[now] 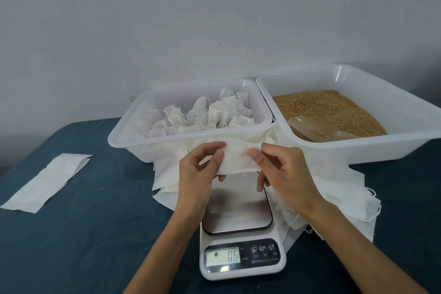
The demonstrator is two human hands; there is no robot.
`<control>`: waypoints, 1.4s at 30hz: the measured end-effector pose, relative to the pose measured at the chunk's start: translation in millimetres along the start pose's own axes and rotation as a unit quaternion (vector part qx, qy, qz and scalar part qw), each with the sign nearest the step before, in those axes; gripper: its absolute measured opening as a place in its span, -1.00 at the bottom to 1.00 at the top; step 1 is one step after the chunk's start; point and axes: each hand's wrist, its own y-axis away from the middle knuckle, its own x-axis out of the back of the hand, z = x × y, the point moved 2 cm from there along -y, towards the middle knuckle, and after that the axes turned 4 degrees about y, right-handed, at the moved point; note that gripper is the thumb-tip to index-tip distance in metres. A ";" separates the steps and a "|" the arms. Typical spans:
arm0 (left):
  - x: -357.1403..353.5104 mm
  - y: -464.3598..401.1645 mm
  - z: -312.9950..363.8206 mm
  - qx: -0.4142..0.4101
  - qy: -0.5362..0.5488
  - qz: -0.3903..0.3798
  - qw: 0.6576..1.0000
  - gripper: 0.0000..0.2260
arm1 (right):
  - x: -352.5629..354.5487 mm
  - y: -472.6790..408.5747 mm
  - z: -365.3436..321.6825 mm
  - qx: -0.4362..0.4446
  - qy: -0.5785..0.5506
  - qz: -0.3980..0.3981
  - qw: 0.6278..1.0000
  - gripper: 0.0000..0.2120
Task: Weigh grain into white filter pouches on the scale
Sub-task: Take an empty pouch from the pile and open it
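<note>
Two hands engaged: empty pouch pinched by left hand and right hand above scale. Mouth-opening step judged underway; grain scooping needed next.

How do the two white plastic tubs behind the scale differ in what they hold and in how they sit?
The left tub holds white filter pouches standing open; the right tub holds loose brown grain with a translucent scoop lying in it. The left tub looks smaller and deeper, the right one wider. Both are white, translucent, rectangular and stand side by side.
</note>
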 end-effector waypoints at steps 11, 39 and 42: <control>7.5 -2.5 4.7 -0.001 -0.025 0.037 0.999 -0.85 | 4.7 2.2 -5.7 -0.046 -0.042 0.010 0.998 -0.69; -26.3 29.9 6.5 -0.004 -0.097 -0.159 0.982 -0.59 | 26.3 -54.4 -118.5 -0.135 0.240 -0.353 0.894 -0.14; -25.0 31.4 5.7 0.012 -0.091 -0.150 0.984 -0.62 | 62.9 -78.0 -94.2 -0.112 0.237 -0.184 0.947 -0.37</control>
